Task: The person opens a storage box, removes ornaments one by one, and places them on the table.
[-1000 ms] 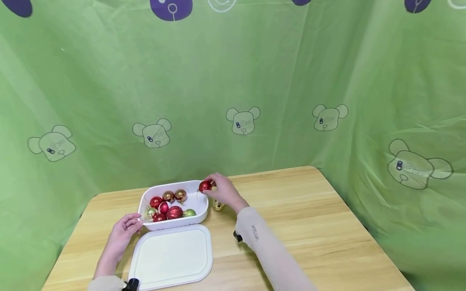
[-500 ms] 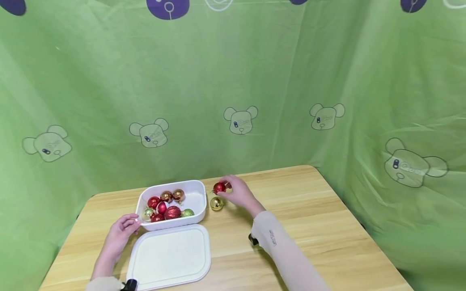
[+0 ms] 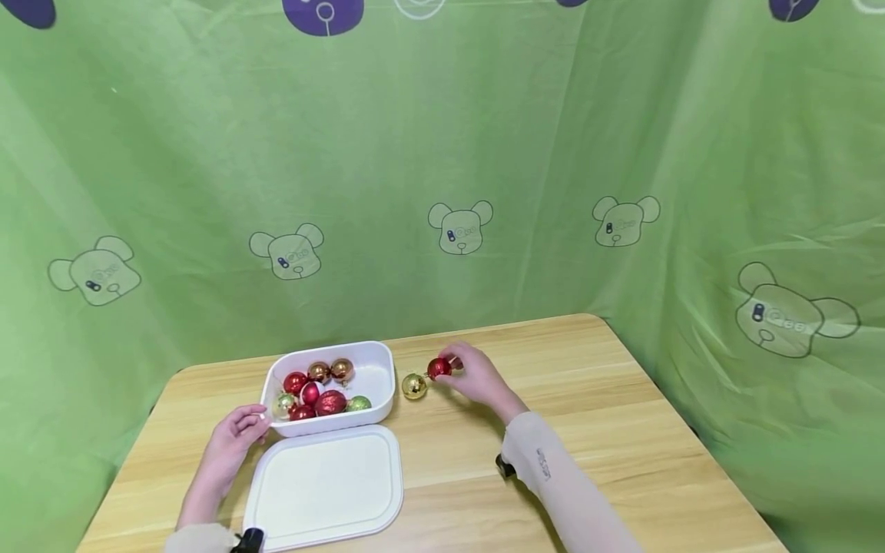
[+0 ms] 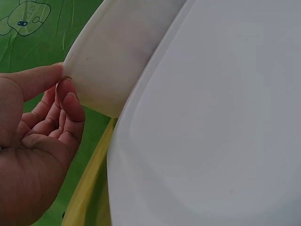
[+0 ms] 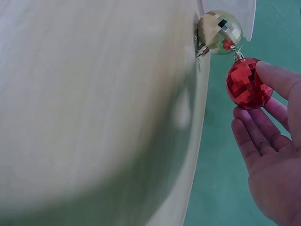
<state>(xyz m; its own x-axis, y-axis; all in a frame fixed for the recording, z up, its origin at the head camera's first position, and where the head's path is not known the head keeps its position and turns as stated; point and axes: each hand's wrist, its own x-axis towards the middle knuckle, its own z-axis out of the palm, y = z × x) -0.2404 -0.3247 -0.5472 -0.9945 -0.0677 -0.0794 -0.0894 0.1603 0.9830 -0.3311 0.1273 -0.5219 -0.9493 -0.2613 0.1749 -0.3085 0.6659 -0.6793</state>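
My right hand pinches a red faceted Christmas ball between thumb and fingers, right of the box. A shiny gold Christmas ball sits on the table just left of it. The red ball's silver cap and hook come close to the gold one; I cannot tell whether they touch. My left hand pinches the rim of a white plastic box at its near left corner. Inside the box lie several Christmas balls: red ones, two copper ones, a green glittery one and a pale greenish one.
A white lid lies flat in front of the box. Both stand on a wooden table, whose right side stretches beyond my right arm. Green cloth with bear heads hangs behind and at the sides.
My right hand has carried the red Christmas ball from over the box's right end to the right, down beside the gold ball on the table. The left hand has stayed at the box corner.
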